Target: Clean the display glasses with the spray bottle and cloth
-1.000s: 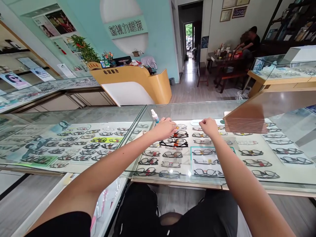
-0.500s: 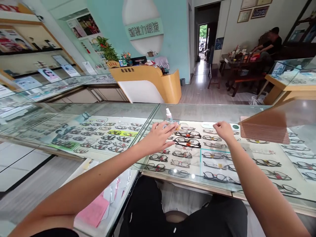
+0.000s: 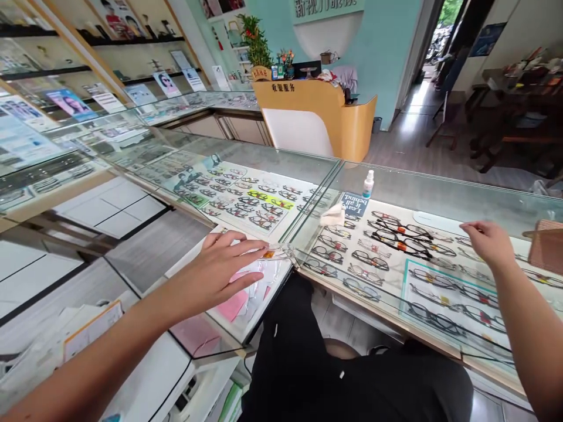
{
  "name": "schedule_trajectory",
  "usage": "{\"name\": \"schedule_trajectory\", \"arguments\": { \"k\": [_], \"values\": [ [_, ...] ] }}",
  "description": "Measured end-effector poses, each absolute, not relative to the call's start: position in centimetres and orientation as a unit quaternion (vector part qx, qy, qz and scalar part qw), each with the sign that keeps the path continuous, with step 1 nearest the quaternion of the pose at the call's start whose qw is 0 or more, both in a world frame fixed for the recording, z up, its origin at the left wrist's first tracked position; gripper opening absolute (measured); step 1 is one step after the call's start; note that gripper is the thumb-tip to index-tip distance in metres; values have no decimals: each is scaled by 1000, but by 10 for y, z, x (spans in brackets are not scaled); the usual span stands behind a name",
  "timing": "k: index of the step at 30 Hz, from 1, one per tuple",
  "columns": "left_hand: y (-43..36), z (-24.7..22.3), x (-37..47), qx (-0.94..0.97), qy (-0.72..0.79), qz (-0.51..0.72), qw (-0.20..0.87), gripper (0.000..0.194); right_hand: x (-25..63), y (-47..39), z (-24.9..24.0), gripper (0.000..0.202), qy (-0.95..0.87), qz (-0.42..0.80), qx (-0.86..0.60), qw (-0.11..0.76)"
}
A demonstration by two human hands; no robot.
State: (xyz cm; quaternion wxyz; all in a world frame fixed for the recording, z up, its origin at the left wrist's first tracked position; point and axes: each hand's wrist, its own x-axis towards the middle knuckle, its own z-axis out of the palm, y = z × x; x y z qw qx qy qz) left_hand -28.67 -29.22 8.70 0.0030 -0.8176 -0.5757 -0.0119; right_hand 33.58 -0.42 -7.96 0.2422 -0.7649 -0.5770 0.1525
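My left hand point(image 3: 235, 261) pinches a clear-framed pair of eyeglasses point(image 3: 282, 252) with an orange tag, above the left stretch of the glass counter. Below it, pink paper point(image 3: 233, 305) and clear plastic bags show in the case. My right hand point(image 3: 490, 245) is closed over the counter on the right; whether it holds anything is hidden. Between the hands lie black eyeglasses point(image 3: 398, 241) with orange tags. A pale folded cloth point(image 3: 333, 215) lies near a blue printed card point(image 3: 355, 205), with a white spray bottle point(image 3: 368, 184) standing behind.
Rows of eyeglass frames point(image 3: 369, 259) fill the glass display case point(image 3: 387, 176). A brown striped object point(image 3: 546, 246) sits at the right edge. Beyond are a wooden service desk point(image 3: 358, 126), a doorway and dark wooden furniture. Shelves line the left wall.
My left hand has moved left and toward me with the clear eyeglasses, uncovering the cloth and card. The view has turned left and down. My right hand stays closed over the counter.
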Motion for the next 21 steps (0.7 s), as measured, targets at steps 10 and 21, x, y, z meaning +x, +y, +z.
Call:
{"name": "schedule_trajectory", "arguments": {
  "k": [10,21],
  "values": [
    [-309,0,-372,-748,-638,74,-168,47,344,0,-93,44,-561,99,-788,234],
    [-150,-117,-367,-790,-602,87,-74,53,325,-11,-79,37,-595,57,-774,206]
  ]
}}
